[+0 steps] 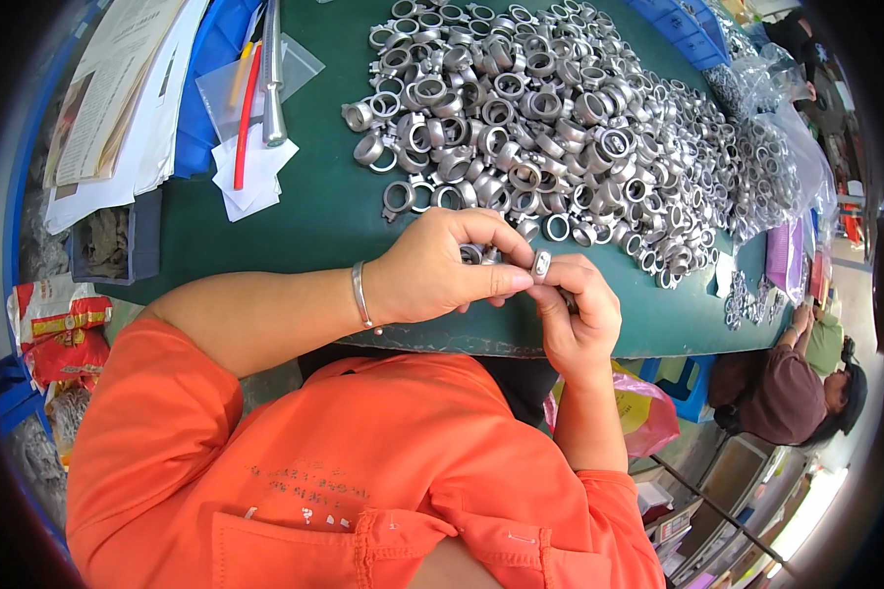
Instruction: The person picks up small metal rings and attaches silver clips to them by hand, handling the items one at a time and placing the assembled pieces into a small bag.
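Note:
Both my hands meet over the near edge of the green table. Between the fingertips is a small grey metal ring fitting (541,263). My left hand (442,265) pinches it from the left with thumb and forefinger; its other fingers are curled. From the right, my right hand (578,309) closes on the same piece with thumb and bent forefinger. More grey metal shows beneath the left fingers, partly hidden. Just beyond my hands spreads a large heap of metal ring fittings (521,108), each a round band with a small lug.
Papers (118,108) and a blue tray (206,79) stand at the left, beside a red pen (248,118) and a metal tool (272,79). A plastic bag of rings (766,147) lies far right. Another person (786,393) sits at the right edge.

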`<state>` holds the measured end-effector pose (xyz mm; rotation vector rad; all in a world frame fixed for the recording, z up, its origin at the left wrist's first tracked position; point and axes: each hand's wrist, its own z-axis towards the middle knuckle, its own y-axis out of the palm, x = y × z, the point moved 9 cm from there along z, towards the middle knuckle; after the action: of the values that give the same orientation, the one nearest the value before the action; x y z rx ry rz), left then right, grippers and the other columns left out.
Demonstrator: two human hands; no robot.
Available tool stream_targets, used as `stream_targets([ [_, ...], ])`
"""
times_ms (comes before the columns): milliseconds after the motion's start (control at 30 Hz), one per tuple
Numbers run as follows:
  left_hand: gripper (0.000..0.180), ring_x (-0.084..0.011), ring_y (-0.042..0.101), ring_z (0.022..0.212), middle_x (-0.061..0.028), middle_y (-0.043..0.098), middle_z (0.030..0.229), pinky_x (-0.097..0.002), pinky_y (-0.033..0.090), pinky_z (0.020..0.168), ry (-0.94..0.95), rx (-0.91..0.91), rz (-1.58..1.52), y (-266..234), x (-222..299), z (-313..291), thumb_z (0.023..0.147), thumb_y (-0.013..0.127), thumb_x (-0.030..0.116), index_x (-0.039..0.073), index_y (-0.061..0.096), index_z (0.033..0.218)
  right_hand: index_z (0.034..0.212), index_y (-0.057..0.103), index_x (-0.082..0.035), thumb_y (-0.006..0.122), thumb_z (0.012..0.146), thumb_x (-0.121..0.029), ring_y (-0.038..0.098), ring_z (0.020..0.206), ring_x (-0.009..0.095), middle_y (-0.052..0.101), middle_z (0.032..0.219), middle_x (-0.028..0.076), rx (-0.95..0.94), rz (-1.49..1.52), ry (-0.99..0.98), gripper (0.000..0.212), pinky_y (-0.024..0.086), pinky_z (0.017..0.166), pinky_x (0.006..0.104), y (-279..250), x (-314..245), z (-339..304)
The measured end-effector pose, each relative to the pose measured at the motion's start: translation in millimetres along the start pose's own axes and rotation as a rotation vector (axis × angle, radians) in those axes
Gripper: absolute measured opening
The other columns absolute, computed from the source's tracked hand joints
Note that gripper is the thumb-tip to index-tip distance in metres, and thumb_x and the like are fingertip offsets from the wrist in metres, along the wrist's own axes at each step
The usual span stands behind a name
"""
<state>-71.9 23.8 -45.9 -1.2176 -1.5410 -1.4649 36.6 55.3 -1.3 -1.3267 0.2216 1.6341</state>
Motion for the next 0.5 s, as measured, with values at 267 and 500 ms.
stream_targets([
  [267,0.011,-0.0107,0.055,0.075,-0.0032,0.057,0.083,-0.0235,0.045,0.065,0.437,-0.028,0.367,3.4,21.4,-4.0,0.075,0.066,0.003,0.004,0.064,0.086,0.097,0.055,0.004,0.048,0.091,-0.006,0.045,0.052,0.005,0.060,0.079,0.007,0.057,0.557,0.585,0.013,0.036,0.047,0.0177,1.9,37.8,-17.0],
  [500,0.018,-0.0101,0.058,0.066,-0.0028,0.057,0.076,-0.0211,0.044,0.051,0.026,0.062,0.027,-5.5,-2.9,-1.1,0.079,0.065,0.007,0.003,0.052,0.092,0.099,0.056,-0.001,0.066,0.071,0.004,0.053,0.076,0.011,0.055,0.099,0.012,0.042,0.581,0.217,0.030,0.041,0.058,0.0184,-8.3,21.9,-9.5],
])
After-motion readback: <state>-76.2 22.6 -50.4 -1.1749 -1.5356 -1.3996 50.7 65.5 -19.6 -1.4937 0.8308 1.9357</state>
